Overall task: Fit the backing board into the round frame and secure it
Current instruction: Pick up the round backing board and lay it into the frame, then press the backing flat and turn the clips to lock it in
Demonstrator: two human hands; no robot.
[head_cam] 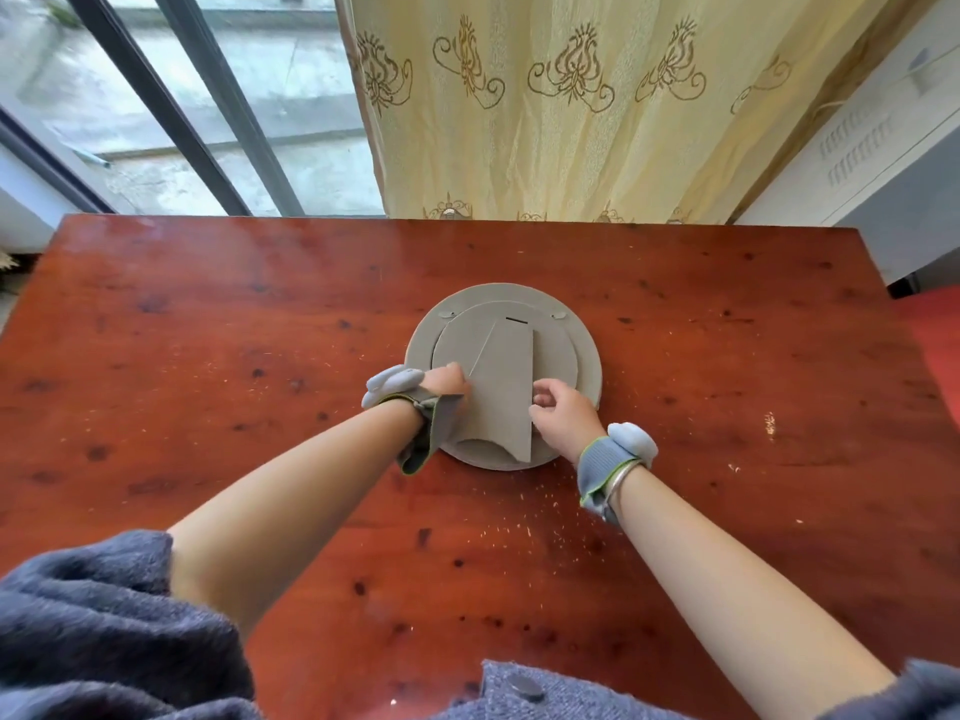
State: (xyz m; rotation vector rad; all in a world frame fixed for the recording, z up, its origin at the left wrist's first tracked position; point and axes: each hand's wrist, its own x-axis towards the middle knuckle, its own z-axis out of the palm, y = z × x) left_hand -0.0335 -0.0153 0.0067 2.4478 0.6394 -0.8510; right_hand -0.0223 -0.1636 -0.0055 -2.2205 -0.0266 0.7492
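Round frame [584, 356] face down, mid counter [260, 314]. Backing board [457, 335] seated inside frame recess, easel stand [501, 392] lying flat on top. Left hand [447, 381] curled, fingertips pressed on board's left edge. Right hand [563, 415] loosely closed at stand's right edge; pinch or mere touch indeterminate.

One round frame [582, 356] lies face down on one red-brown wooden table [208, 356]; one round backing board [556, 350] sits within it, carrying one fold-out stand flap [504, 397]; two small turn clips [447, 314] show at the far rim — one left, one right; two bare hands — left hand [447, 381], right hand [563, 415]; two grey wrist bands [605, 467]; one patterned yellow curtain [571, 96].
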